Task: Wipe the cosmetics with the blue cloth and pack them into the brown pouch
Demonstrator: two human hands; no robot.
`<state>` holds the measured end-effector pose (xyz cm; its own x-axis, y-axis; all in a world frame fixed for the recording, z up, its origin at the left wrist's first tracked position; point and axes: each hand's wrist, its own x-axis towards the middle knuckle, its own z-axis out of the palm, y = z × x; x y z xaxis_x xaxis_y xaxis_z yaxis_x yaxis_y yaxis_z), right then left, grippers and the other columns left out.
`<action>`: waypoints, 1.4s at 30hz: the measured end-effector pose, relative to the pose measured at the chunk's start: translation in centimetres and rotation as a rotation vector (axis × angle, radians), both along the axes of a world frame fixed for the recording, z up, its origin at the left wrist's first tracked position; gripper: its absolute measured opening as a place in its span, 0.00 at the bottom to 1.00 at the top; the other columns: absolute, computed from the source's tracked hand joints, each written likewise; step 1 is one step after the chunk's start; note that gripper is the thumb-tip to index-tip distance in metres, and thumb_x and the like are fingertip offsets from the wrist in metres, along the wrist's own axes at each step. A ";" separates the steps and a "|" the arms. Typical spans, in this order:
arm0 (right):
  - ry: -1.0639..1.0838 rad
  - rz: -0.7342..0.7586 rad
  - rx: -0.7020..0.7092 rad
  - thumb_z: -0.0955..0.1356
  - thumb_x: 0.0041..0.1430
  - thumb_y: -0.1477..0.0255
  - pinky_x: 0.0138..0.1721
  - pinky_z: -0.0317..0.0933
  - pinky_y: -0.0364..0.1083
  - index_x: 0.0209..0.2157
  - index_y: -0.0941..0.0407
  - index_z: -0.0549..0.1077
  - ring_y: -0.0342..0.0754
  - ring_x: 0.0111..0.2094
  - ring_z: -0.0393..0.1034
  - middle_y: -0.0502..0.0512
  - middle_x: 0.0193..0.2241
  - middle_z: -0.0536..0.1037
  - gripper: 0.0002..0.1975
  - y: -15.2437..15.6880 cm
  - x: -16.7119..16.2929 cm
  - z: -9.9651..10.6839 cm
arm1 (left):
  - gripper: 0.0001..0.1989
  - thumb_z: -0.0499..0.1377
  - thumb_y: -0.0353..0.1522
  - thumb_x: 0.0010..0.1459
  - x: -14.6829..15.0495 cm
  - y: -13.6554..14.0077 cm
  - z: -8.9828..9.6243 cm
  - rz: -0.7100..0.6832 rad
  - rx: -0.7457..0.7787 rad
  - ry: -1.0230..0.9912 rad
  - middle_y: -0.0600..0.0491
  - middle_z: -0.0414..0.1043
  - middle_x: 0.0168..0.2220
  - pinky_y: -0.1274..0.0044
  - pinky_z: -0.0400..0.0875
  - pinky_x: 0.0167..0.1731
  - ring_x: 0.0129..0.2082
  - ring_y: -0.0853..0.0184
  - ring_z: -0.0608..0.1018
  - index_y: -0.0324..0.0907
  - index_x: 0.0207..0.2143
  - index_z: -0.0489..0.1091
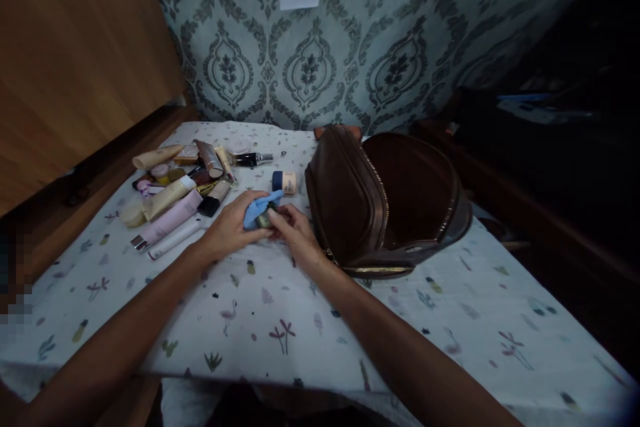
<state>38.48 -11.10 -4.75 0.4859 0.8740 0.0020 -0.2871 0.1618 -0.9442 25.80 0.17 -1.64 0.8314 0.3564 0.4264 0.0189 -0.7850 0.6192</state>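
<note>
My left hand [231, 225] is closed around a crumpled blue cloth [256, 205] above the middle of the table. Pressed against the cloth is a small greenish container [265, 219], perhaps a jar, largely covered by my fingers. The fingers of my right hand [299, 232] grip this container from the other side, so the two hands meet. Just behind them a small jar [287, 182] with a dark blue lid and a peach body lies on its side. A brown leather bag [345, 193] stands unzipped to the right of my right hand.
Left of my hands lies a pile of cosmetics, with a pink tube [173, 219], a cream tube [170, 197], a white stick [175, 240] and a black-capped bottle [215, 199]. A patterned white cloth [240, 347] covers the table. A wooden cabinet [85, 67] borders the left side.
</note>
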 end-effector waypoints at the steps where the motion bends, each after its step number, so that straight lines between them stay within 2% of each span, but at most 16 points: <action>1: 0.012 -0.002 0.019 0.77 0.44 0.52 0.27 0.65 0.43 0.34 0.54 0.71 0.44 0.28 0.68 0.48 0.27 0.73 0.24 0.0 0.0 0.0 | 0.28 0.67 0.40 0.54 0.0 0.1 0.1 -0.012 -0.026 0.008 0.48 0.74 0.50 0.68 0.70 0.51 0.50 0.57 0.76 0.43 0.55 0.66; 4: 0.059 0.009 0.073 0.77 0.45 0.54 0.29 0.66 0.43 0.39 0.53 0.74 0.46 0.33 0.70 0.49 0.32 0.75 0.24 -0.2 -0.1 0.2 | 0.27 0.67 0.42 0.54 -0.1 0.3 0.3 -0.030 -0.082 0.035 0.49 0.76 0.49 0.69 0.71 0.50 0.48 0.58 0.78 0.42 0.54 0.68; 7: 0.108 0.031 0.088 0.77 0.47 0.55 0.32 0.68 0.44 0.40 0.52 0.75 0.47 0.34 0.71 0.50 0.32 0.76 0.22 -0.3 -0.1 0.2 | 0.26 0.66 0.42 0.55 -0.2 0.4 0.2 -0.011 -0.066 0.036 0.49 0.76 0.50 0.70 0.71 0.50 0.49 0.57 0.78 0.42 0.54 0.69; 14: 0.232 0.031 0.108 0.78 0.46 0.57 0.38 0.72 0.46 0.38 0.54 0.76 0.46 0.35 0.73 0.50 0.32 0.77 0.21 -0.1 -0.1 -0.1 | 0.19 0.63 0.40 0.61 -0.1 0.3 -0.4 -0.037 0.124 -0.088 0.48 0.77 0.48 0.71 0.72 0.50 0.49 0.61 0.79 0.43 0.53 0.72; 19: 0.313 0.030 0.127 0.80 0.43 0.60 0.38 0.74 0.46 0.39 0.55 0.77 0.46 0.35 0.74 0.50 0.33 0.78 0.23 0.0 -0.2 0.0 | 0.09 0.59 0.33 0.65 -0.1 0.0 -0.3 -0.024 0.276 -0.247 0.47 0.77 0.47 0.75 0.74 0.47 0.47 0.64 0.79 0.43 0.45 0.76; 21: 0.358 0.020 0.130 0.80 0.42 0.60 0.38 0.74 0.45 0.37 0.55 0.77 0.45 0.35 0.75 0.50 0.33 0.79 0.22 0.0 -0.3 0.0 | 0.09 0.57 0.32 0.66 -0.1 -0.1 -0.4 -0.010 0.316 -0.270 0.47 0.77 0.47 0.74 0.74 0.47 0.47 0.64 0.79 0.43 0.44 0.77; 24: 0.452 0.002 0.119 0.81 0.40 0.59 0.35 0.73 0.43 0.33 0.55 0.76 0.43 0.31 0.74 0.49 0.30 0.79 0.22 0.0 -0.4 0.0 | 0.12 0.59 0.34 0.65 0.0 -0.4 -0.6 0.025 0.308 -0.223 0.46 0.75 0.49 0.71 0.73 0.50 0.49 0.62 0.78 0.44 0.50 0.74; 28: 0.516 -0.010 0.109 0.82 0.39 0.59 0.33 0.72 0.42 0.31 0.55 0.73 0.41 0.29 0.73 0.47 0.29 0.79 0.23 -0.1 -0.5 0.1 | 0.24 0.62 0.40 0.62 0.2 -0.6 -0.9 0.084 0.212 -0.138 0.46 0.74 0.51 0.68 0.71 0.53 0.51 0.59 0.76 0.43 0.58 0.67; 33: 0.434 -0.047 0.151 0.82 0.38 0.61 0.33 0.70 0.41 0.35 0.53 0.70 0.41 0.31 0.73 0.46 0.31 0.79 0.26 -0.1 -0.7 0.2 | 0.21 0.61 0.42 0.60 0.4 -0.6 -0.5 0.174 0.015 -0.072 0.48 0.77 0.46 0.69 0.71 0.49 0.46 0.59 0.77 0.40 0.51 0.71; 37: 0.132 -0.160 0.136 0.79 0.43 0.62 0.35 0.68 0.42 0.41 0.52 0.70 0.44 0.35 0.72 0.48 0.35 0.78 0.25 -0.1 -0.5 0.0 | 0.18 0.62 0.45 0.57 0.5 -0.7 0.1 0.183 -0.244 0.024 0.54 0.76 0.34 0.74 0.70 0.38 0.34 0.64 0.76 0.40 0.40 0.74; 40: -0.141 -0.248 0.111 0.77 0.47 0.64 0.36 0.67 0.44 0.46 0.51 0.70 0.47 0.39 0.71 0.51 0.39 0.77 0.25 -0.2 -0.2 -0.1 | 0.17 0.63 0.46 0.54 0.6 -0.8 0.2 0.146 -0.437 0.048 0.58 0.69 0.25 0.77 0.67 0.30 0.27 0.68 0.71 0.41 0.30 0.70; 42: -0.292 -0.292 0.099 0.75 0.49 0.65 0.37 0.66 0.44 0.50 0.51 0.71 0.49 0.44 0.71 0.54 0.43 0.76 0.25 -0.3 0.0 -0.1 | 0.18 0.65 0.46 0.52 0.6 -0.8 0.1 0.103 -0.577 0.055 0.59 0.66 0.24 0.78 0.66 0.28 0.25 0.70 0.70 0.41 0.28 0.67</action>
